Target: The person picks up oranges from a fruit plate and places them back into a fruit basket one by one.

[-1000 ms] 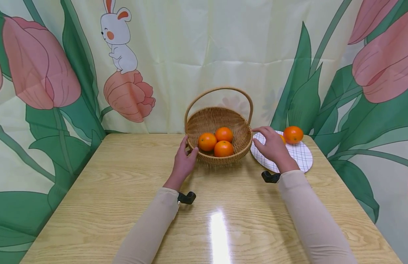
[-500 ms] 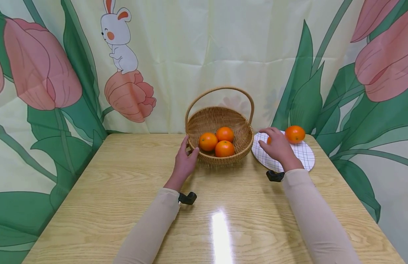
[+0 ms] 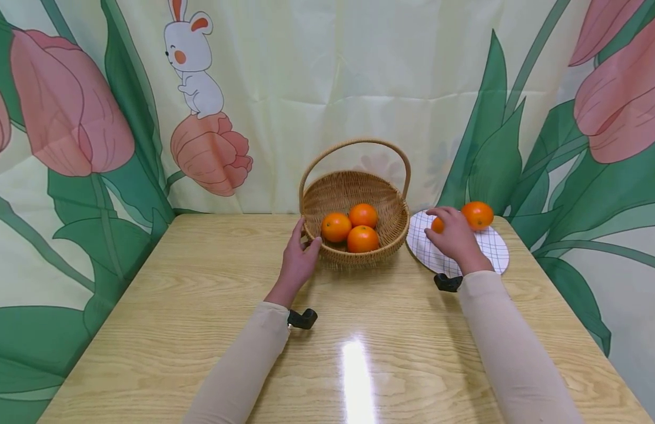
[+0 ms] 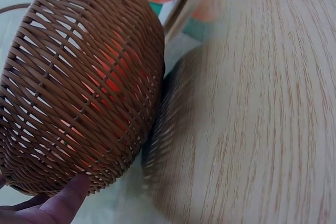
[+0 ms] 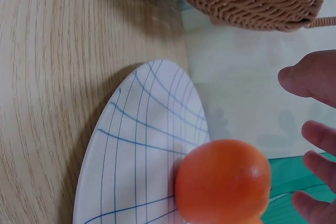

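Observation:
A wicker basket (image 3: 359, 254) with a tall arched handle stands at the table's back edge, three oranges (image 3: 362, 239) inside. My left hand (image 3: 298, 259) holds its left side, fingers along the rim and thumb at the front. In the left wrist view, the thumb (image 4: 71, 198) presses the woven wall. To the right, a white plate with blue grid lines (image 3: 428, 250) bears an orange (image 3: 477, 215) and another orange (image 3: 437, 225) partly hidden behind my right hand (image 3: 454, 235). That hand hovers over the plate with parted fingers (image 5: 320, 135), apart from the near orange (image 5: 226, 182) in the right wrist view.
The wooden table (image 3: 200, 330) reaches toward me, a bright light reflection at its front middle. Behind it hangs a curtain (image 3: 285, 88) printed with tulips and a rabbit. Black wrist cameras (image 3: 302, 318) sit on both wrists.
My right hand has moved right, from the basket's right rim to over the plate and its oranges. The left hand stays at the basket, which has not visibly moved on the table.

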Available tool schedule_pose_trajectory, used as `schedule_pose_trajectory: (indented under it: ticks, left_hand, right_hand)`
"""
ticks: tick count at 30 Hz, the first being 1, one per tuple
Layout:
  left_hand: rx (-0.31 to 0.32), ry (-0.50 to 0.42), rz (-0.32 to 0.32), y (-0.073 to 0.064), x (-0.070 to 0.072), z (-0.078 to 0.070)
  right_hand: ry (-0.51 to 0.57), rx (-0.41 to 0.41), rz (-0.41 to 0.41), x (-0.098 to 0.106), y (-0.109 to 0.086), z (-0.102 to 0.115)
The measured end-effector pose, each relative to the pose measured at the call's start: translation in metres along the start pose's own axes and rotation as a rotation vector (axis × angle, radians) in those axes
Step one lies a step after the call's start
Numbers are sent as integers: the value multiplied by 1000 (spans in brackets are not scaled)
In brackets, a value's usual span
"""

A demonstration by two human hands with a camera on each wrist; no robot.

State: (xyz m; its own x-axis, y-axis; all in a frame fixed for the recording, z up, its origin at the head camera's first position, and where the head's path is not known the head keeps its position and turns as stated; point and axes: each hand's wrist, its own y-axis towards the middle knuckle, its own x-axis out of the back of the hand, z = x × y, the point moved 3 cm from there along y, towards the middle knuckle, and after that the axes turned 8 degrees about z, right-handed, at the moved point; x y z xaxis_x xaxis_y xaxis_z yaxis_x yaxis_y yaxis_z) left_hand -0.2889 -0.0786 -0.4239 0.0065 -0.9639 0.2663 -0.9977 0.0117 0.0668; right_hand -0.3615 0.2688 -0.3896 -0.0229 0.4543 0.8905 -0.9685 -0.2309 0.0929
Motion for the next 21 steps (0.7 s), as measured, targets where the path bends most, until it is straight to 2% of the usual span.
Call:
schedule_pose_trajectory:
  ticks: [13,21]
  left_hand:
    - [-13,15,-18,1,1,2]
    - [-23,-8,1,1,1,1]
  right_hand:
    - [-8,-16,-10,-4,6,-19]
    - [-12,-54,-32,-3,6,-21]
